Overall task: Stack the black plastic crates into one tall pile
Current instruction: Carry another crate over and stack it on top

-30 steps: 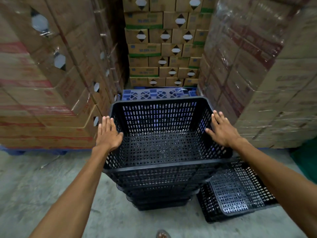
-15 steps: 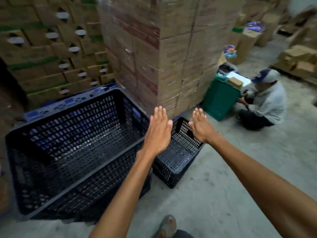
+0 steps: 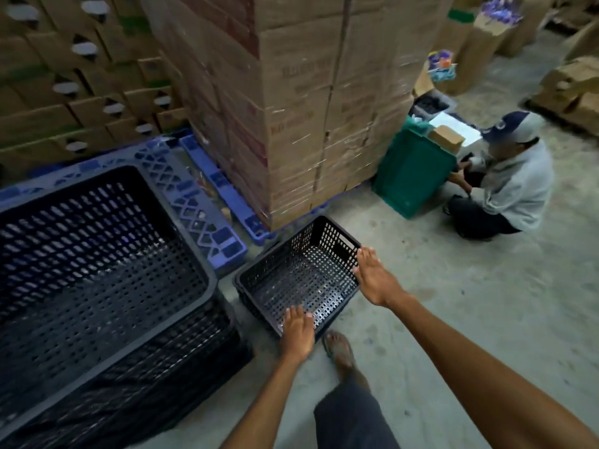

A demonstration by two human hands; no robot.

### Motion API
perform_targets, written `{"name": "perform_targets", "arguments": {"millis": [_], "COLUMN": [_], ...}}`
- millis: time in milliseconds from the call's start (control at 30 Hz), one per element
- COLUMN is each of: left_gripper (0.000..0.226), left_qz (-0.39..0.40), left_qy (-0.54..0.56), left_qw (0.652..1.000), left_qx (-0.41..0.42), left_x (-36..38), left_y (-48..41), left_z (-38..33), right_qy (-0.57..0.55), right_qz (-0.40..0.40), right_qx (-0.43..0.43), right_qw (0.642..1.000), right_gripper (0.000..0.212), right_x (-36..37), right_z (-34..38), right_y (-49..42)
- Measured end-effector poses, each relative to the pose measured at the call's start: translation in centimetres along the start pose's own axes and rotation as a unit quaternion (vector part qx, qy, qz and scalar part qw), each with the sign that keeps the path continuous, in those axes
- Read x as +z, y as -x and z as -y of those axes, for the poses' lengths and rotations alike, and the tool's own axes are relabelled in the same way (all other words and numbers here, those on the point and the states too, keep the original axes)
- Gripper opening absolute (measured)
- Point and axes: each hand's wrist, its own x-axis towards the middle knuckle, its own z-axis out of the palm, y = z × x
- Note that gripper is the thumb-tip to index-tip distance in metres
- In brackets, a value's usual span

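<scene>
A tall pile of nested black plastic crates (image 3: 97, 254) stands on the left, its top crate empty. To its right a single smaller-looking black crate (image 3: 291, 273) sits on the concrete floor, empty and turned at an angle. My left hand (image 3: 296, 325) lies over its near rim, fingertips reaching inside. My right hand (image 3: 372, 280) clasps its right end rim just below the handle slot, thumb on the inner side. The crate rests flat on the floor.
A wrapped stack of cardboard boxes (image 3: 308, 108) on a blue pallet (image 3: 207, 202) rises right behind the crate. A person in a cap (image 3: 512, 179) crouches beside a green crate (image 3: 411, 173) at the right. My sandalled foot (image 3: 338, 348) stands just behind the crate.
My view swung right from the pile to the single floor crate. Both hands left the pile's top crate, moved through the air and came down onto the single crate's rims.
</scene>
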Motion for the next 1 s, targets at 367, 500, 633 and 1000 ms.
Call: {"name": "perform_targets", "arguments": {"millis": [367, 500, 633, 1000], "left_gripper": [0.054, 0.067, 0.066, 0.046], "left_qz": [-0.218, -0.280, -0.261, -0.241], "left_qy": [0.140, 0.201, 0.229, 0.296], "left_qw": [0.893, 0.828, 0.789, 0.736], "left_qx": [-0.368, -0.442, -0.507, -0.559], "left_x": [7.5, 8.1, 8.9, 9.7], "left_y": [-16.2, -19.4, -22.7, -24.4], "left_z": [6.9, 9.4, 12.4, 13.6], "right_qy": [-0.015, -0.018, -0.055, -0.040], "right_qz": [0.066, 0.082, 0.130, 0.084], "right_qx": [-0.103, -0.087, -0.018, 0.007], "right_qw": [0.992, 0.993, 0.990, 0.996], "right_gripper": [0.060, 0.070, 0.075, 0.028], "right_x": [5.3, 8.7, 12.2, 13.7], "right_z": [-13.7, -18.4, -20.4, -19.8], "right_y": [-27.7, -35.0, -39.3, -40.4]}}
